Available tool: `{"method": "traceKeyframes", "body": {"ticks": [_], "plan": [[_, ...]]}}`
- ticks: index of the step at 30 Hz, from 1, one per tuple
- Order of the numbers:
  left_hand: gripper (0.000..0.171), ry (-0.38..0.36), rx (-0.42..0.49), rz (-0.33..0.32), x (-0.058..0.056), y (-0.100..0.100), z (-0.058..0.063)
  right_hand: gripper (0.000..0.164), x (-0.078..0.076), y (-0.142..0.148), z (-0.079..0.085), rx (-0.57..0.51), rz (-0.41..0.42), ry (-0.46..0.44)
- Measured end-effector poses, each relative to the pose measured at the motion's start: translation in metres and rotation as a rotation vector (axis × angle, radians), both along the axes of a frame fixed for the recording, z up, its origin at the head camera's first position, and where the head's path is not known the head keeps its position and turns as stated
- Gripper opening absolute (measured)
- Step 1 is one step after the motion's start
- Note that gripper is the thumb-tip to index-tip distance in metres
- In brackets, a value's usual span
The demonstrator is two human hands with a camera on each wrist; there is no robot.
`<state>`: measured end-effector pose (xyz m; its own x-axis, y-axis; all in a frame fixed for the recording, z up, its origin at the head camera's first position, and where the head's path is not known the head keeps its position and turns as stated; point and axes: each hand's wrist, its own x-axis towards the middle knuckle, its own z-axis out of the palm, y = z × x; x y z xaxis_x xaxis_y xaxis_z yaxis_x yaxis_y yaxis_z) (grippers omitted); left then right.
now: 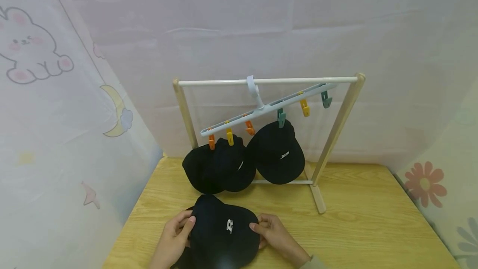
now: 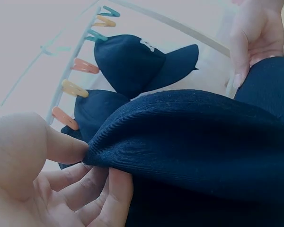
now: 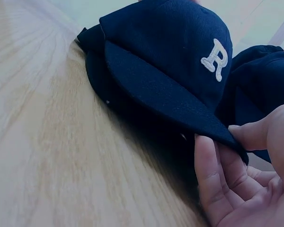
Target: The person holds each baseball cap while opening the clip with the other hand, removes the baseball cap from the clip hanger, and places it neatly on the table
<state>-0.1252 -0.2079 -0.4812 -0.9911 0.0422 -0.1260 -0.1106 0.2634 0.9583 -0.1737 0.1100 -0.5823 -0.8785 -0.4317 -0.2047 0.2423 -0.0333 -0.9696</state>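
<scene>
Got a black cap [image 1: 224, 235] in both hands over the worktop [image 1: 373, 219]: left hand [image 1: 173, 235] pinching the crown's edge, right hand [image 1: 276, 235] pinching the brim. Just behind it there's a rack [image 1: 337, 130] with a tilted hanger [image 1: 261, 110], colored clips and more hanging caps [image 1: 278, 152] crowding the left and middle. Right wrist view clearly shows the white R [image 3: 217, 59] and another dark brim [image 3: 118, 109] underneath, which my cap mostly blocks in the head view.

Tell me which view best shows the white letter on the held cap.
The right wrist view: the white letter is large there and reads as R. The head view shows it smaller; the left wrist view shows the held cap, but not its letter.
</scene>
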Motion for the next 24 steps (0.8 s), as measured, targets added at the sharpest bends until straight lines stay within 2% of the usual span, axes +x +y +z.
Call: {"method": "traceKeyframes", "body": {"ticks": [5, 12, 24], "plan": [[0.044, 0.009, -0.034, 0.017, 0.0011, 0.0009, -0.0025, 0.026, 0.0009, 0.0002, 0.0000, 0.025, -0.010, -0.009], [0.045, 0.012, -0.063, 0.003, 0.0005, -0.0005, -0.0037, 0.025, 0.0005, -0.0005, -0.0003, 0.076, -0.026, 0.011], [0.048, -0.029, -0.128, 0.017, -0.0035, -0.0027, -0.0012, 0.025, -0.0015, -0.0033, -0.0002, 0.182, -0.084, 0.025]]}}
